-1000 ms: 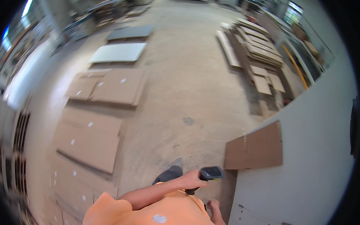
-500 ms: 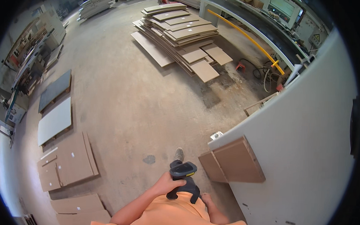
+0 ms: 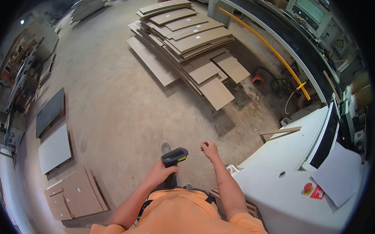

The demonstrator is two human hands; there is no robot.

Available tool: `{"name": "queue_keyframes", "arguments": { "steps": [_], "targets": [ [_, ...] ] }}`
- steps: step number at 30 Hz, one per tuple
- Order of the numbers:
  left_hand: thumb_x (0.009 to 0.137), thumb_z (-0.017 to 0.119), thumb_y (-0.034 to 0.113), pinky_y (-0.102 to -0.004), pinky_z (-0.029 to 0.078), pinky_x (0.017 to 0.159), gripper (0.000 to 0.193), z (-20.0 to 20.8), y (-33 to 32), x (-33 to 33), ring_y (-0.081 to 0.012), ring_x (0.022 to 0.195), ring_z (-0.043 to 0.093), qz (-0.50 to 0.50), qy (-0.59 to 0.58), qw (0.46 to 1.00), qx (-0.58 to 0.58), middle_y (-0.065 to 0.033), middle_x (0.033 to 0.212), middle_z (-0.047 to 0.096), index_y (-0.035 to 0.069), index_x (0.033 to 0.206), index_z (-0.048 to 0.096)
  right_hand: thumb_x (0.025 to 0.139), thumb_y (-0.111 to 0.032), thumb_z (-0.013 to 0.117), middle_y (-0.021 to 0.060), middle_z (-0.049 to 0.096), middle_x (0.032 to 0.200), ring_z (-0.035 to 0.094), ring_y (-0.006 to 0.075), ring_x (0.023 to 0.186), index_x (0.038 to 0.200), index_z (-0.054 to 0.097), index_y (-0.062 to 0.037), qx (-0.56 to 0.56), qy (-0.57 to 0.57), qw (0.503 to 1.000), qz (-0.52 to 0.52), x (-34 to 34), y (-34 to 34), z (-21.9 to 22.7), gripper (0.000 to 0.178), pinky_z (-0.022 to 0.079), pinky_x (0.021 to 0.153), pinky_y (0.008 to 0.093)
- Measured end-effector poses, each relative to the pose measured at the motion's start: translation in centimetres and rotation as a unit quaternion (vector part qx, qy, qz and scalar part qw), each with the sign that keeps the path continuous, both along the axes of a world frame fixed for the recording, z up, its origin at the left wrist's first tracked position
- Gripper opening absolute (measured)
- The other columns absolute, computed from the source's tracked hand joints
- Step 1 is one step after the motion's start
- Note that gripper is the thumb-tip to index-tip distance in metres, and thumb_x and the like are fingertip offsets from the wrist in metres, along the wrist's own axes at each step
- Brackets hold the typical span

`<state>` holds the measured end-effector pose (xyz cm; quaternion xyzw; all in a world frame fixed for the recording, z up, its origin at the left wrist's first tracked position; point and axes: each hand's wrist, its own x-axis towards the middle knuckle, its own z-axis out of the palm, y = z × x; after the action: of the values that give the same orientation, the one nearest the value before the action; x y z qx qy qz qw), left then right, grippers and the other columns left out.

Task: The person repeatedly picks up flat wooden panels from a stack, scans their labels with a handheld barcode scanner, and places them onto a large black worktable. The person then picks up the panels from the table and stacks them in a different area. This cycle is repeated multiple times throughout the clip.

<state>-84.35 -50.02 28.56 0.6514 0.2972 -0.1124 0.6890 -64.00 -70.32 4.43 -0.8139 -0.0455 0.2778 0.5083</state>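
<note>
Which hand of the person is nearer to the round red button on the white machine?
Right. The right hand is out in front, left of the round red button and apart from it; the left hand, holding a black handheld scanner, is farther left.

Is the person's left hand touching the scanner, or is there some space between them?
Touching: the head view shows the left hand closed around the scanner.

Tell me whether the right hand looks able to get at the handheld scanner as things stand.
Probably yes: the right hand appears empty and nothing visible stands between it and the handheld scanner, though the left hand grips its handle.
</note>
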Motion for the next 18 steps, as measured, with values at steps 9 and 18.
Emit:
{"name": "queue_keyframes", "arguments": {
  "steps": [9, 18],
  "targets": [
    [0.080, 0.074, 0.026, -0.0301, 0.049, 0.069, 0.032, -1.9, 16.5, 27.8, -0.0133, 0.072, 0.061, -0.209, -0.018, 0.977, 0.041, -0.0043, 0.077, 0.067, -0.002, 0.094, 0.070, 0.082, -0.016, 0.061, 0.0119, 0.067, 0.068, 0.063, 0.0230, 0.054, 0.074, 0.069, -0.0032, -0.238, 0.250, 0.933, -0.102, 5.3, 0.1, -9.4, 0.017, 0.049, 0.053, 0.0389],
    [0.083, 0.075, 0.026, -0.0305, 0.045, 0.067, 0.034, -7.4, 30.6, 48.1, -0.0107, 0.075, 0.055, -0.086, 0.023, 0.996, 0.002, -0.0019, 0.080, 0.062, -0.002, 0.101, 0.068, 0.082, -0.009, 0.062, 0.0226, 0.071, 0.085, 0.071, 0.0278, 0.082, 0.091, 0.071, 0.0081, -0.322, 0.188, 0.921, 0.109, 13.8, 6.5, -9.4, 0.021, 0.051, 0.069, 0.0408]
  ]
}}
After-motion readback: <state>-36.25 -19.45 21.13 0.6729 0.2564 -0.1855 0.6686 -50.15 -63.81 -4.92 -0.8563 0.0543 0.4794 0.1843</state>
